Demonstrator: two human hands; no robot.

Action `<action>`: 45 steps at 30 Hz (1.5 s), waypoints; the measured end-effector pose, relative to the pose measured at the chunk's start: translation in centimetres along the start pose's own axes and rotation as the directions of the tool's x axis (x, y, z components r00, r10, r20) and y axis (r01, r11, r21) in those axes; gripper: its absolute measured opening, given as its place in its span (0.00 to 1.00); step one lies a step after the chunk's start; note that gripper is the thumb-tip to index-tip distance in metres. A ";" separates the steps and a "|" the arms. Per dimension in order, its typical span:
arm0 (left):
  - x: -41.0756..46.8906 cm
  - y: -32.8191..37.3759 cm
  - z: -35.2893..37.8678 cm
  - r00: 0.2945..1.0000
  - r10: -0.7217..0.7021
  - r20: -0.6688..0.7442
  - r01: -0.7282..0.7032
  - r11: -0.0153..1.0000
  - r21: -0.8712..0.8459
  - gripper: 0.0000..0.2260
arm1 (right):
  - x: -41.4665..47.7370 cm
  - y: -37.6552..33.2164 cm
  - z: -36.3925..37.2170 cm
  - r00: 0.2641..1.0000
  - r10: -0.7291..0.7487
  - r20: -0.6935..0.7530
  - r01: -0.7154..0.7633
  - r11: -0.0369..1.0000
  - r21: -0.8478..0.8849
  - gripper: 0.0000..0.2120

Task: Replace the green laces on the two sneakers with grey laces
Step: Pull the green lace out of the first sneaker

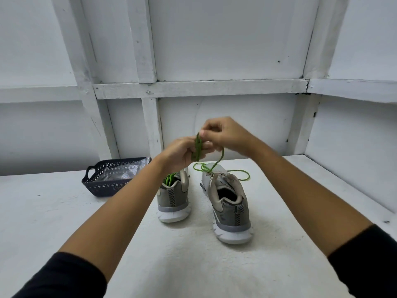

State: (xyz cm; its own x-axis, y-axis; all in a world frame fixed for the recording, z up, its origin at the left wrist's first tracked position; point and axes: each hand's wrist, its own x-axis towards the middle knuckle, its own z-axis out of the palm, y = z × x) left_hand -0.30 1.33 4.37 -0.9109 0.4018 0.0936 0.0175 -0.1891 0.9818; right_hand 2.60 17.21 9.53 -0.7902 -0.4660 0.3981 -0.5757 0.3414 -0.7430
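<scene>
Head view: both hands are raised above the toes of the two sneakers, well clear of the table [193, 265]. The left hand [182, 153] has its fingers curled, with a bundle of green lace [197, 149] wound around them. The right hand [223, 136] pinches the lace at the top of that bundle between thumb and fingertips. From there the free tail drops to the right sneaker [227, 203] and lies in loose loops across its toe and on the table just beside it.

The lace is a thin round cord of bright green. It looks light, soft and limp, so it will likely sag, twist and tangle unless kept taut. Pinching it close to the coil and feeding short lengths seems the safest hold. A loose coil could slip off the fingers.

The right sneaker, grey with a beige collar and white sole, shows no lace in its eyelets. The left sneaker [174, 196], a match, has green lacing [169, 180] visible above its tongue. Both stand upright, heels toward the person, near each other but apart.

A dark basket [111, 186] sits at the left with a clear bag [120, 172] inside. Whether the bag holds the grey laces I cannot tell.
</scene>
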 end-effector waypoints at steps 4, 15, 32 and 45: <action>-0.6 0.2 1.0 0.991 -0.045 0.128 0.048 0.999 -0.020 0.21 | 2.4 0.6 -1.5 0.993 0.034 -0.116 -0.032 0.999 0.024 0.08; -0.3 1.8 0.8 0.993 0.058 0.105 -0.036 0.978 -0.203 0.22 | -1.1 8.3 3.5 0.972 0.226 -0.067 -0.223 0.974 0.048 0.13; -0.9 -0.1 -0.2 0.958 -0.027 0.287 0.030 1.000 -0.007 0.20 | 3.0 3.6 -0.6 0.982 0.134 -0.130 -0.120 0.986 0.114 0.09; 0.0 0.4 -1.2 0.997 0.048 0.059 -0.036 0.981 -0.190 0.22 | -2.1 4.8 3.9 0.984 0.151 0.098 -0.113 0.942 -0.315 0.14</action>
State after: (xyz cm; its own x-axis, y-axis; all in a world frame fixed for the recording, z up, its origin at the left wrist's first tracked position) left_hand -0.81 0.15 4.52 -0.8830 0.4448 0.1501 -0.0287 -0.3703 0.9285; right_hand 2.28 16.63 3.04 -0.8434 -0.4872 0.2266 -0.5195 0.6318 -0.5753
